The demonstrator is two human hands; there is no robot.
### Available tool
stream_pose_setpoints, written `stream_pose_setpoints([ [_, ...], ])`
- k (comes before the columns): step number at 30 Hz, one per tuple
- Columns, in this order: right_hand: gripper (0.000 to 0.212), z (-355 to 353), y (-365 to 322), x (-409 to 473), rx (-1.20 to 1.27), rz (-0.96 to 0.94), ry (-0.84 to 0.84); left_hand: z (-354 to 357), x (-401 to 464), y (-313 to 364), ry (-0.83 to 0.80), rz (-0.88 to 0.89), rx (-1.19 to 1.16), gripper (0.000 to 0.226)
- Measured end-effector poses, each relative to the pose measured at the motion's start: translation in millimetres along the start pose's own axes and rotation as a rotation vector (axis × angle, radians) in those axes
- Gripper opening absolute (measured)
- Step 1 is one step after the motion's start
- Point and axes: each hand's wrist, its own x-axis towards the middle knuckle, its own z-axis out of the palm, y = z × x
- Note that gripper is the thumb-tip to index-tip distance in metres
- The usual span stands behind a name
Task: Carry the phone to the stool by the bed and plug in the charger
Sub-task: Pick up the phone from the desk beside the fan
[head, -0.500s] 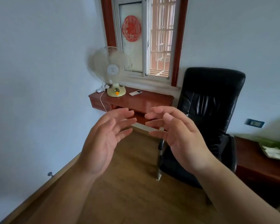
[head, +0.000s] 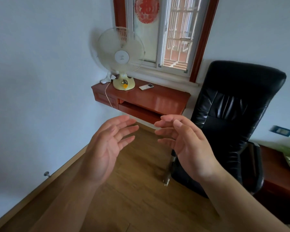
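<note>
Well apart: hands (head: 146,148), desk edge (head: 141,107).

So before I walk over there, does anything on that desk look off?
Only the white cord beside the fan: it hangs loose over the desk front edge. The phone lies flat.

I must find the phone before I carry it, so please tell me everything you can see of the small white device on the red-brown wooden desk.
The small white slab-like device lies flat on the glossy red-brown wooden desk, under the window and right of the cream table fan's base, not touching it. One end carries a dark, round-edged patch. It looks like smooth plastic. No cable visibly joins it. Neither hand touches it.
</note>
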Motion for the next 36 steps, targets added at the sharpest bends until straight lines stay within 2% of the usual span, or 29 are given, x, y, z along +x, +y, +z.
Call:
stream_pose_setpoints([
  [8, 0.032, 52, 35, 117, -0.054, 0.017, 0.030, -97, 100, -7, 0.034, -0.070, -0.086, 0.048],
  [13, 0.030, 64, 51, 162, -0.060, 0.012, 0.053, -132, 145, -20, 0.043, -0.170, -0.148, 0.047],
  [17, 0.031, 61, 60, 194, -0.081, 0.015, 0.083, -150, 179, -26, 0.041, -0.183, -0.139, 0.045],
  [27, 0.029, 10, 120, 302, -0.064, 0.095, 0.126, -166, 281, -89, 0.084, -0.289, -0.068, 0.039],
  [33, 0.029, -41, 154, 404, -0.030, 0.191, 0.146, -164, 392, -129, 0.153, -0.364, -0.038, 0.050],
  [36, 0.026, -71, 156, 457, -0.019, 0.223, 0.139, -150, 452, -142, 0.170, -0.402, -0.012, 0.045],
])
